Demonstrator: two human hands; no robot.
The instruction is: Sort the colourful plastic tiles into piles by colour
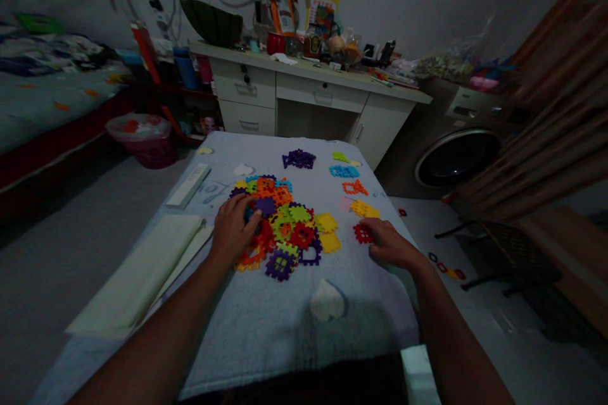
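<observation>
A mixed pile of toothed plastic interlocking tiles in several colours lies on the cloth-covered table. My left hand rests at the pile's left side, its fingers curved and apart; a dark blue tile partly shows between thumb and forefinger. Right of the pile, my right hand has its fingertips closed on a red windowed tile, which is at the cloth. Just beyond it lie yellow tiles, with orange tiles, blue tiles and a green tile farther back.
Purple tiles sit at the table's far side. At the left are a long white box and a pale folded sheet. Beyond stand a cluttered white desk and a washing machine. A few tiles lie on the floor.
</observation>
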